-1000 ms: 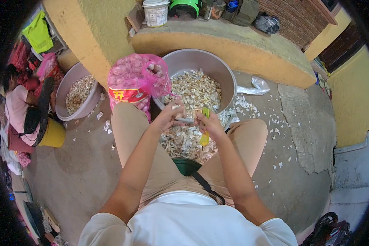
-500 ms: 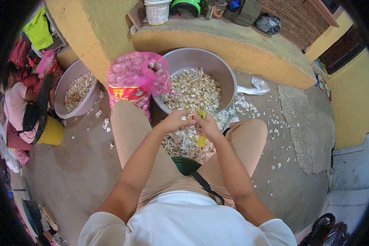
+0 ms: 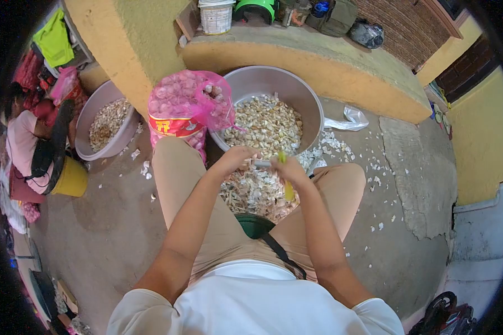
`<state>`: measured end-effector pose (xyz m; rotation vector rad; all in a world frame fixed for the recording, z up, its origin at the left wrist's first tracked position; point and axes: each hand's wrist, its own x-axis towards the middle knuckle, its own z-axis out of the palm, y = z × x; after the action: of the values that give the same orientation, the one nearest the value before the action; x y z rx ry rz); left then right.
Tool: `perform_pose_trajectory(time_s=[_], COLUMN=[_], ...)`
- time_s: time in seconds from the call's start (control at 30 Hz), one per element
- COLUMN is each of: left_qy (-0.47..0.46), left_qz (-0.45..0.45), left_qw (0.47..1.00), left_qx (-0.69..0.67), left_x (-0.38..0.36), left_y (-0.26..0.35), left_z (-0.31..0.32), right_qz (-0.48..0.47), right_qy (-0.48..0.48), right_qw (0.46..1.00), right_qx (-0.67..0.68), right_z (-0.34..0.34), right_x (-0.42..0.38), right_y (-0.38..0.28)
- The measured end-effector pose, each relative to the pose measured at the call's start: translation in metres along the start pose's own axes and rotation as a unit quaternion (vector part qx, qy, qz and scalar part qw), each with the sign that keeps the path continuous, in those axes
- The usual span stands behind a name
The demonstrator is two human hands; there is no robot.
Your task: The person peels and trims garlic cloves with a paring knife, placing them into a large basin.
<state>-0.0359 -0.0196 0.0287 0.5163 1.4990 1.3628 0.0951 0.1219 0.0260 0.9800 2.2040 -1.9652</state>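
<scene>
Down low, the right hand is gripping a yellow-handled knife. The left hand is curling its fingers, around what I cannot tell. Small, pale cloves are lying in a smooth, round tub; thin, papery peels are lying beside it.

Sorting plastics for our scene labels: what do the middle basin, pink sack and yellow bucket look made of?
Basin: likely moulded plastic, satin grey; smooth wall, rounded rim.
Sack: probably plastic mesh, slight sheen; bulbs show through.
Bucket: probably plastic, smooth; even yellow, though painted metal isn't ruled out.
</scene>
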Motion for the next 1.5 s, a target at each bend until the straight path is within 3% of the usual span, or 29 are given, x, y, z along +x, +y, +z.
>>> perform_pose_trajectory(time_s=[0.03,0.13,0.23,0.33,0.37,0.47,0.57,0.67,0.77,0.87,0.97,1.07,1.27,1.5], left_qy=[0.005,0.009,-0.002,-0.056,-0.054,-0.036,-0.069,-0.082,-0.085,-0.060,0.011,0.024,0.010,-0.003], left_qz=[-0.018,-0.051,-0.066,-0.113,-0.114,-0.129,-0.122,-0.115,-0.089,-0.043,-0.030,-0.045,-0.052,-0.039], left_qw=[1.000,0.998,0.996,0.992,0.992,0.990,0.985,0.979,0.980,0.979,0.974,0.973,0.975,0.983], left_qx=[-0.008,-0.042,-0.063,-0.007,-0.012,-0.049,-0.099,-0.150,-0.159,-0.188,-0.226,-0.226,-0.217,-0.177], left_x=[-0.003,-0.006,-0.011,0.008,0.008,-0.001,0.007,0.010,0.013,0.011,0.012,0.016,0.020,0.021], left_y=[0.005,0.005,0.008,-0.018,-0.022,-0.011,-0.017,-0.021,-0.026,-0.023,-0.022,-0.028,-0.038,-0.039], left_z=[0.002,0.005,0.019,0.010,0.012,0.026,0.020,0.016,0.015,0.018,0.020,0.018,0.024,0.027], right_qz=[-0.028,-0.049,-0.069,-0.314,-0.294,-0.090,-0.007,-0.010,-0.071,-0.038,-0.097,-0.203,-0.174,-0.177], right_qy=[0.054,0.100,0.031,0.030,0.047,-0.033,0.025,0.113,0.190,0.108,0.060,0.117,0.174,0.173], right_qw=[0.994,0.986,0.997,0.928,0.932,0.990,0.999,0.993,0.978,0.992,0.993,0.953,0.958,0.960], right_qx=[0.091,0.128,-0.010,-0.197,-0.207,-0.106,-0.036,0.040,0.053,0.047,-0.012,-0.190,-0.144,-0.128], right_z=[0.001,-0.001,0.009,0.019,0.020,0.012,0.001,-0.008,0.003,0.008,0.015,0.030,0.041,0.039], right_x=[0.004,0.004,-0.015,-0.002,0.001,-0.002,0.004,0.015,0.012,0.004,0.003,-0.003,-0.005,-0.005], right_y=[0.002,-0.006,-0.019,0.008,0.013,0.002,-0.003,-0.003,-0.002,-0.007,0.003,0.008,0.002,0.001])
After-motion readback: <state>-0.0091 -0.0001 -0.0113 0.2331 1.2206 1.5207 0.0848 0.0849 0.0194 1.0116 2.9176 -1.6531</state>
